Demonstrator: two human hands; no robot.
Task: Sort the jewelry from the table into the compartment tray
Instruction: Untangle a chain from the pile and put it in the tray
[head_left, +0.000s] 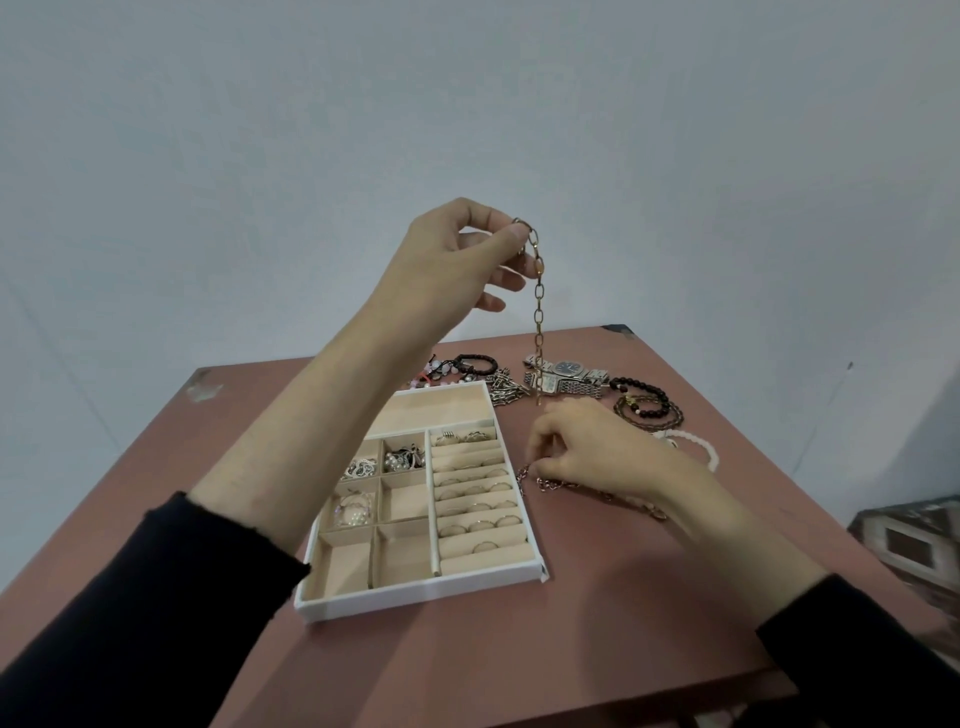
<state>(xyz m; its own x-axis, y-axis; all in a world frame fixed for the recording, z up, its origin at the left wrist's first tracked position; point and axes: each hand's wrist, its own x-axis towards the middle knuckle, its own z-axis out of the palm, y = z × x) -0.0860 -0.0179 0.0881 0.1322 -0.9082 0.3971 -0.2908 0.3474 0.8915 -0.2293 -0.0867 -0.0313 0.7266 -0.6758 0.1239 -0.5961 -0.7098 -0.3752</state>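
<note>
Sleeves (130, 613) frame the tray (415, 590) on the table (597, 649) | left hand (447, 265) pinches gold chain (538, 312) high, apparently letting it hang untangled | right hand (587, 447), fingers curled onto another chain (597, 488) beside tray | watches (566, 379), bracelets (641, 400) wait unsorted.

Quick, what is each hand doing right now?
Left hand: closed, pinching the top of a gold chain that hangs down.
Right hand: fingers curled on another chain on the table.
</note>
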